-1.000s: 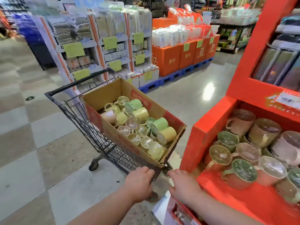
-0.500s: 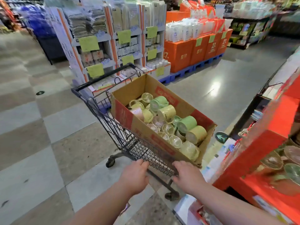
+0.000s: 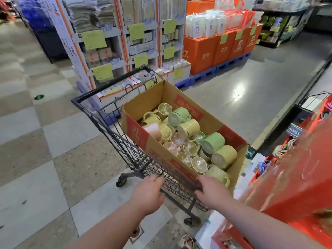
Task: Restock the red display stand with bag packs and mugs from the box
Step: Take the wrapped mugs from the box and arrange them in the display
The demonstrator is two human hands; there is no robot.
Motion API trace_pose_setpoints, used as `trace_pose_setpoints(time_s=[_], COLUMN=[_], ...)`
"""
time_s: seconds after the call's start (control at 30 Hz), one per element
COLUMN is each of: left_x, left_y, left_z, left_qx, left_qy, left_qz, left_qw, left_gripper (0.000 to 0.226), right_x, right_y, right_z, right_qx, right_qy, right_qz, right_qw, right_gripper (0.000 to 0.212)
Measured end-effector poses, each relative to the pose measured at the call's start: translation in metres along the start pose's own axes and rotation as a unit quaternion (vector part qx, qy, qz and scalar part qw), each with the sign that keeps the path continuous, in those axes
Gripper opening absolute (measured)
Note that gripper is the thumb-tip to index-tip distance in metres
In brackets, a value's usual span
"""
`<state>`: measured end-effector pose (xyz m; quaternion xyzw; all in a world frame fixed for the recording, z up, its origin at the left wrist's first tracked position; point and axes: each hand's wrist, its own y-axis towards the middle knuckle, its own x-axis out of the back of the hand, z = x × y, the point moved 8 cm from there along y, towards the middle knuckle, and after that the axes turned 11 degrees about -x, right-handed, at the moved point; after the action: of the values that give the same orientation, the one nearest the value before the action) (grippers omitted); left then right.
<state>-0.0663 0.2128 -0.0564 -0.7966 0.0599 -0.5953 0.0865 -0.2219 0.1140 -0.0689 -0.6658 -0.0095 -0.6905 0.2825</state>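
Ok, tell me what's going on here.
A person grips the near end of a wire shopping cart with the left hand and right hand. In it sits an open cardboard box heaped with green, yellow and pink mugs. The red display stand is just to the right; no mug is in hand yet.

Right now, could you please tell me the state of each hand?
Left hand: closed, fingers curled over the cart rim.
Right hand: closed, holding the cart rim just under the box.
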Motion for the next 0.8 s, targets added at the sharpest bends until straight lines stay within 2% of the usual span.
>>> trace_pose_setpoints(time_s=[0.13, 0.23, 0.4, 0.6, 0.8], left_x=[0.018, 0.033, 0.041, 0.04, 0.029], left_y=[0.039, 0.072, 0.119, 0.166, 0.191], left_z=[0.004, -0.002, -0.014, -0.022, -0.027], left_qx=[-0.02, -0.043, -0.069, -0.081, -0.102], left_qy=[0.019, 0.027, 0.048, 0.062, 0.069], left_qz=[-0.006, -0.016, -0.004, 0.022, 0.053], left_qw=[1.0, 0.999, 0.996, 0.995, 0.991], left_gripper=[0.047, 0.047, 0.045, 0.047, 0.049], right_x=[0.005, 0.008, 0.005, -0.011, -0.032], right_y=[0.035, 0.059, 0.087, 0.102, 0.103], right_z=[-0.022, -0.052, -0.101, -0.137, -0.149], right_qx=[-0.031, -0.072, -0.138, -0.192, -0.232], right_qy=[0.018, 0.016, -0.021, 0.005, 0.048], right_qz=[-0.001, 0.003, 0.042, 0.082, 0.14], right_qw=[0.999, 0.997, 0.989, 0.978, 0.961], right_gripper=[0.038, 0.042, 0.047, 0.032, 0.041])
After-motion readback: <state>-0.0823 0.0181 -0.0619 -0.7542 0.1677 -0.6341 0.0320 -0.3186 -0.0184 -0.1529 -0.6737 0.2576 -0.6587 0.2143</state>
